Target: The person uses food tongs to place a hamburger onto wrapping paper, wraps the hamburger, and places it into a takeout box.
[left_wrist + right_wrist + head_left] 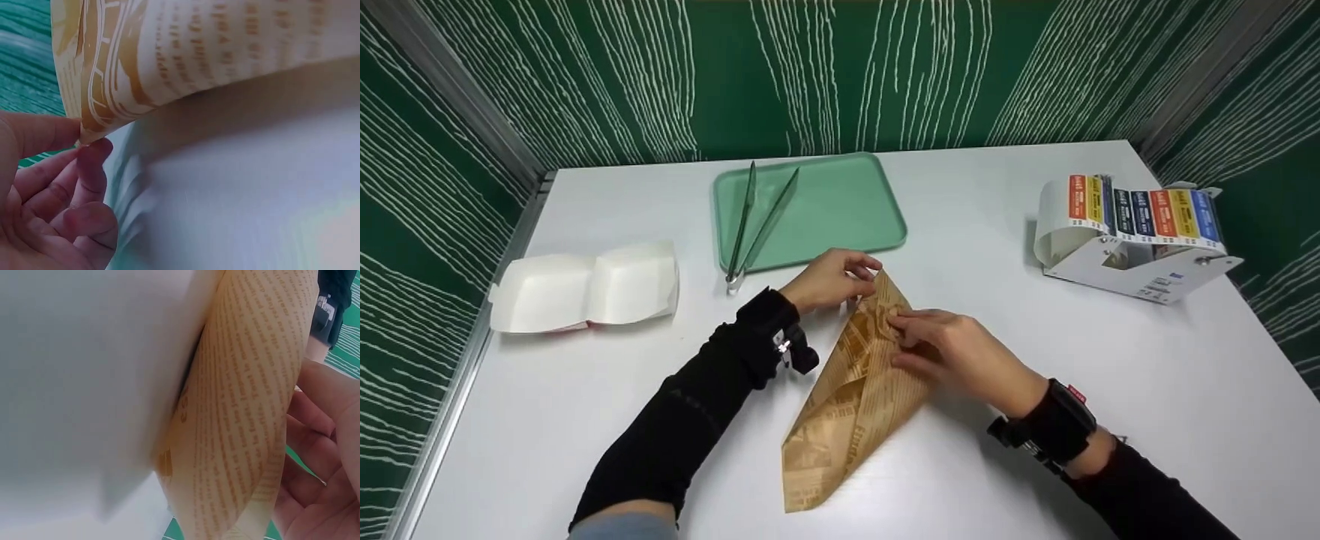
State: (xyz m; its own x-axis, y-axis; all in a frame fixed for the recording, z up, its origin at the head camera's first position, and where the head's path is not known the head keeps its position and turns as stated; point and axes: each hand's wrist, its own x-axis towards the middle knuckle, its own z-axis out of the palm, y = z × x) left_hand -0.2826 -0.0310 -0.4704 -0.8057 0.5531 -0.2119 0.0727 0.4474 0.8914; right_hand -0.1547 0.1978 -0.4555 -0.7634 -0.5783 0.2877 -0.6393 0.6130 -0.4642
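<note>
A sheet of brown, newspaper-printed wrapping paper [821, 457], folded over on itself into a long pointed shape, lies slantwise at the middle of the white table. At its far tip my left hand [832, 279] pinches the corner between thumb and index finger; in the left wrist view that paper corner [115, 73] is raised off the surface. My right hand [960, 352] grips the paper's right edge near the top, thumb on one side. The paper [236, 399] bends in a curve in the right wrist view, and part of the right fingertips is hidden behind it.
Beyond the hands lies a green tray [840, 210] with metal tongs [744, 217] resting across its left side. An opened white takeaway box [555, 292] stands at the left. To the right sits a white label dispenser [1132, 274] with a roll of coloured labels [1162, 214].
</note>
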